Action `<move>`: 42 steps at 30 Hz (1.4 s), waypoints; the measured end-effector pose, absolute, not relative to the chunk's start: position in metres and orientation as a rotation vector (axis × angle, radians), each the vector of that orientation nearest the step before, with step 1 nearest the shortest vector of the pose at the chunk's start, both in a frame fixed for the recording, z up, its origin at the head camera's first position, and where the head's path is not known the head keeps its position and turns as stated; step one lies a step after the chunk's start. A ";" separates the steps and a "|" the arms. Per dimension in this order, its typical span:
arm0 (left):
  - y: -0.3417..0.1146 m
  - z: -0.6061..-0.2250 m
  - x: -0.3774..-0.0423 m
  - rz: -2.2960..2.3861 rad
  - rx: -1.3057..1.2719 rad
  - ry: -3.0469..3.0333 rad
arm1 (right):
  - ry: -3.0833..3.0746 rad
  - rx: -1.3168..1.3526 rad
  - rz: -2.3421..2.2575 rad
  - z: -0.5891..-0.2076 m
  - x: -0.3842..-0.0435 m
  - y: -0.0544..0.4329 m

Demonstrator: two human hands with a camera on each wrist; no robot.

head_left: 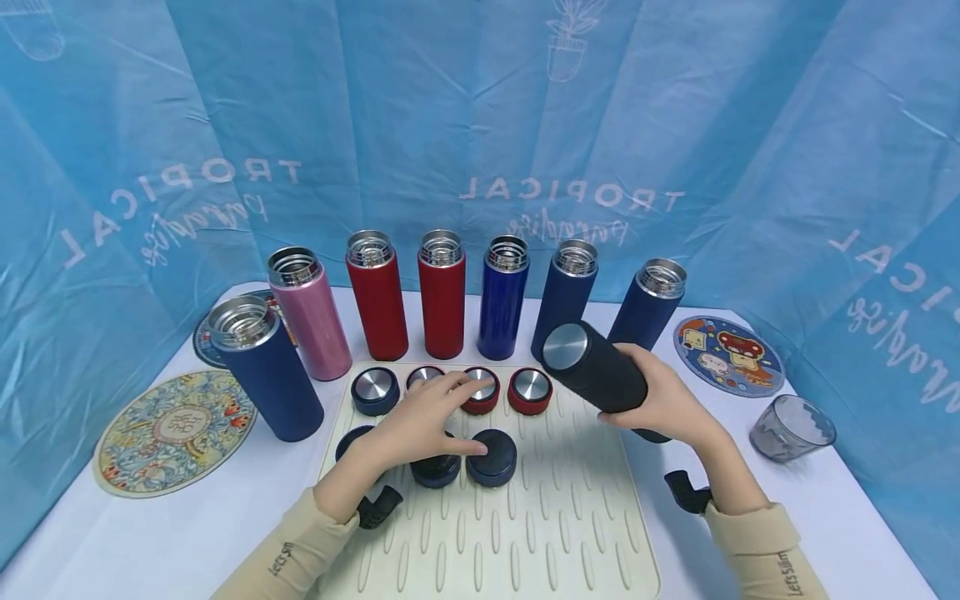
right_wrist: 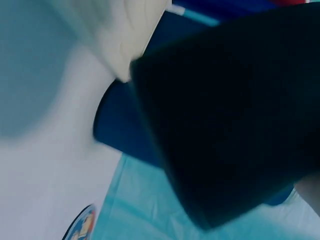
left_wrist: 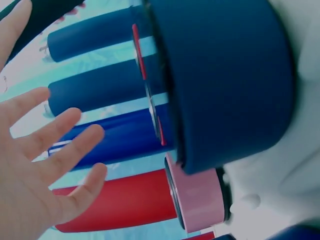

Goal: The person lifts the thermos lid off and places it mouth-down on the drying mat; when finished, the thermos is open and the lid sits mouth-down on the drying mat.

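Observation:
My right hand [head_left: 656, 396] grips a black thermos bottle [head_left: 607, 371], which is tilted, with a round silver disc on its raised end facing up and left. The same bottle [right_wrist: 225, 115] fills much of the right wrist view. Over the cream tray [head_left: 555, 517], my left hand [head_left: 423, 421] is spread above several bottle lids, its thumb overlapping a black-topped lid [head_left: 491, 468]. Its fingers reach across a red lid [head_left: 480, 402] with a silver top. In the left wrist view, this hand [left_wrist: 45, 165] holds nothing; a navy lid [left_wrist: 230, 85] looms close beside a pink one [left_wrist: 200, 200].
Uncapped bottles stand along the back: navy [head_left: 277, 383], pink [head_left: 315, 325], two red, blue [head_left: 502, 308] and two more navy. A glass [head_left: 791, 429] and a round cartoon mat [head_left: 729, 356] are at right. A floral mat [head_left: 176, 433] lies left. Blue cloth [head_left: 480, 108] hangs behind.

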State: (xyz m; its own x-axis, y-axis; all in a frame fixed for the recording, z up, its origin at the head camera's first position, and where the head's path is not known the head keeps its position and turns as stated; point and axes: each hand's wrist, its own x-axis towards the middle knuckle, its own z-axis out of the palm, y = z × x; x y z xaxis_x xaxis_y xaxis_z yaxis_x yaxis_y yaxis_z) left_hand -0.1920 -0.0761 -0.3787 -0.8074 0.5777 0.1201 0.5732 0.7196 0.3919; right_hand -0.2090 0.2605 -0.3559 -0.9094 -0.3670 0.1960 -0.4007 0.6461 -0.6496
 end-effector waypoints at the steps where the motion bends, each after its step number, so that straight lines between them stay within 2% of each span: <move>1: -0.077 -0.377 -0.192 0.702 0.963 2.903 | -2.815 0.666 1.076 -0.356 -0.208 0.257; 13: -0.083 -0.372 -0.190 1.507 0.884 2.552 | -2.783 0.834 0.567 -0.361 -0.200 0.216; 22: -0.084 -0.371 -0.189 1.611 0.896 2.423 | -2.667 0.931 0.341 -0.366 -0.197 0.193; 42: -0.086 -0.377 -0.187 1.706 0.750 2.539 | -2.578 0.943 0.194 -0.372 -0.189 0.176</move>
